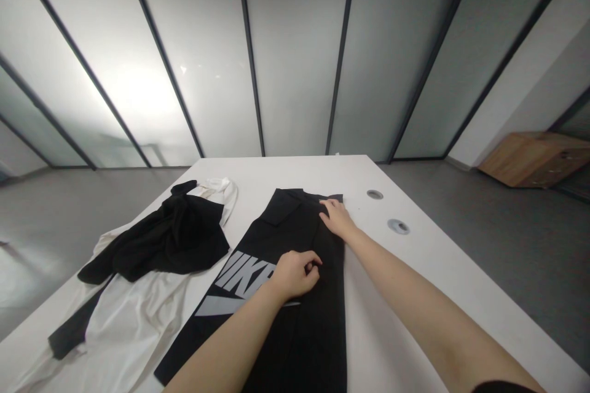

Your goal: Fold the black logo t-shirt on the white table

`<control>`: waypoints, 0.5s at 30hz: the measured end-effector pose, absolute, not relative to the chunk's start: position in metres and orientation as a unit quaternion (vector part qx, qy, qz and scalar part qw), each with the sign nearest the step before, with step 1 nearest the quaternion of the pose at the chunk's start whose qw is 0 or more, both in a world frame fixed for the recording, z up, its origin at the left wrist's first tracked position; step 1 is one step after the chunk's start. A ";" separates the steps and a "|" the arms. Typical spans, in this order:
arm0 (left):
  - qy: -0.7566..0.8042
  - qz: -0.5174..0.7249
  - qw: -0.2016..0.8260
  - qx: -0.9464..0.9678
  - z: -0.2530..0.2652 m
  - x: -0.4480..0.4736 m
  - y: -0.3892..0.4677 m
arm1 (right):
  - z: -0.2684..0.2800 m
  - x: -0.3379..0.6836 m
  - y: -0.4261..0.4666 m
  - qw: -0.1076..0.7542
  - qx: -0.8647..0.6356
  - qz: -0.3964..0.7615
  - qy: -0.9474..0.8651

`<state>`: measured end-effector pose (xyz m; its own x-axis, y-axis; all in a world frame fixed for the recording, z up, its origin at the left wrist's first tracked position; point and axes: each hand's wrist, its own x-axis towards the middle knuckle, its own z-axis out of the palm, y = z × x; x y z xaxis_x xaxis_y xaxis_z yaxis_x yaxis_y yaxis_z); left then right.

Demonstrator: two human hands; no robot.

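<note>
A black garment [304,344] with large grey NIKE lettering [244,273] and a swoosh lies flat on the white table, its far part folded over in layers. My left hand [295,273] is over the middle of it beside the lettering. Its fingers are curled in, and no cloth shows between thumb and forefinger. Farther off, my right hand [336,216] rests on the garment's upper right part near its edge. The fingers there are stretched out flat over the black cloth, with the tips close to the far edge.
Left on the table [378,319] lie a crumpled black garment [179,236] and a white garment [133,325] partly beneath it. Two round grommets [398,226] are set into the tabletop at right. Frosted glass panels [295,55] stand behind, and a wooden cabinet [534,159] stands far right.
</note>
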<state>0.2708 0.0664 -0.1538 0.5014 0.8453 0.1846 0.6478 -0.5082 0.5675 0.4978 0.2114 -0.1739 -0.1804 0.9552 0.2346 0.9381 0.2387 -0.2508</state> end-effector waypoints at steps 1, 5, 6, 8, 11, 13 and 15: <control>0.449 0.217 0.207 0.842 -0.153 0.271 0.067 | -0.176 0.496 0.213 0.165 -0.621 0.029 -0.766; 0.450 0.184 0.183 0.855 -0.153 0.272 0.067 | -0.181 0.496 0.219 0.127 -0.633 0.041 -0.763; 0.451 0.178 0.183 0.855 -0.153 0.272 0.067 | -0.181 0.496 0.221 0.119 -0.634 0.043 -0.763; 0.455 0.171 0.186 0.854 -0.153 0.273 0.067 | -0.180 0.497 0.224 0.107 -0.632 0.047 -0.766; 0.464 0.158 0.195 0.850 -0.151 0.273 0.067 | -0.176 0.499 0.227 0.099 -0.624 0.046 -0.774; 0.469 0.150 0.202 0.847 -0.150 0.273 0.067 | -0.171 0.500 0.227 0.103 -0.620 0.040 -0.777; 0.472 0.148 0.208 0.843 -0.148 0.272 0.067 | -0.166 0.502 0.227 0.113 -0.622 0.030 -0.774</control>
<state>0.2719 0.0674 -0.1483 0.5097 0.8587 0.0538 0.7350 -0.4671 0.4916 0.5016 0.2274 -0.1658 -0.2012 0.9697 0.1383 0.9562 0.2251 -0.1873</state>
